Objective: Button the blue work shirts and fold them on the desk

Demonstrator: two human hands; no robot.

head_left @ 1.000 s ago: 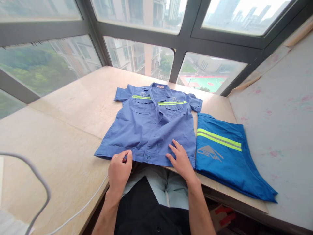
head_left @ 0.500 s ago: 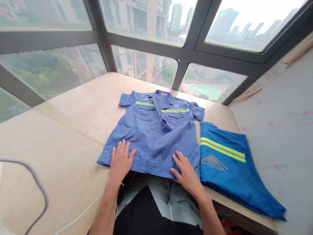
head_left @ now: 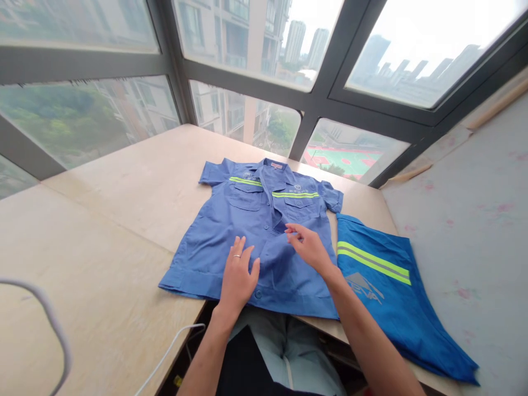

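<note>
A blue short-sleeved work shirt [head_left: 214,242] with yellow reflective stripes lies face up on the wooden table [head_left: 124,231], its hem at the near edge. My left hand [head_left: 239,275] lies flat on the lower front of the shirt with fingers spread; a ring shows on one finger. My right hand [head_left: 307,245] hovers over the button placket near the shirt's middle, thumb and fingers drawn together at the cloth. I cannot make out whether it grips the fabric.
A folded brighter blue garment [head_left: 383,286] with a reflective stripe and a grey logo lies to the right of the shirt. A white cable [head_left: 165,352] hangs off the near table edge. Large windows [head_left: 264,66] ring the far side. A pale speckled wall [head_left: 474,220] stands on the right.
Both hands moved up from the shirt's hem toward its middle. The right hand went from flat on the cloth to a pinching pose at the placket.
</note>
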